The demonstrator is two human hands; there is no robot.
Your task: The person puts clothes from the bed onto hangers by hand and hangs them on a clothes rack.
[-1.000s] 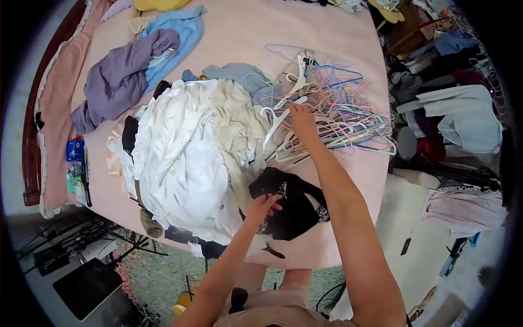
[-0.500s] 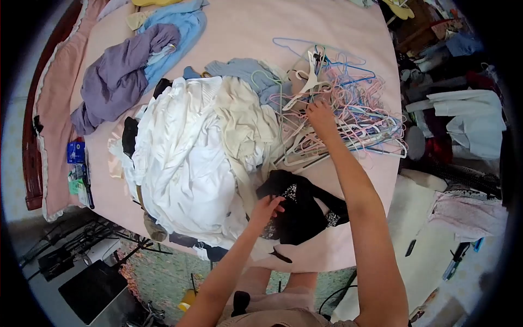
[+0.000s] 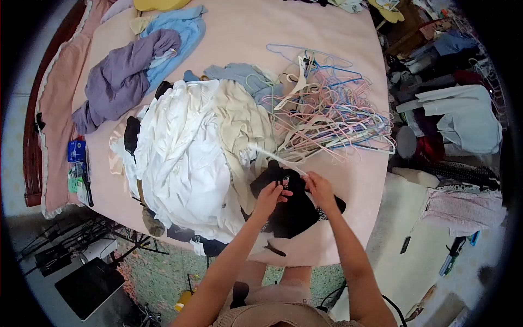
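Note:
A black garment (image 3: 294, 217) with sparkly trim lies near the front edge of the bed. At its upper left, my left hand (image 3: 271, 198) has its fingers curled closed on the cloth. My right hand (image 3: 320, 191) is closed around one end of a white hanger (image 3: 279, 157), which is blurred and reaches up and left over the garment's top. Behind my hands lies a tangled heap of hangers (image 3: 338, 117) in pink, blue, white and green. A large heap of white clothes (image 3: 182, 158) is left of the garment, with a cream garment (image 3: 242, 122) along its right side.
The bed (image 3: 239, 27) has a pink sheet. Purple cloth (image 3: 122, 76) and a light blue garment (image 3: 177, 35) lie at its upper left. A small blue box (image 3: 76, 151) is at the left edge. More clothes (image 3: 463, 117) are piled right of the bed.
My right hand has come from the hanger heap down toward the black garment, bringing a white hanger. My left hand stays at the garment, slightly higher. The view has shifted a little.

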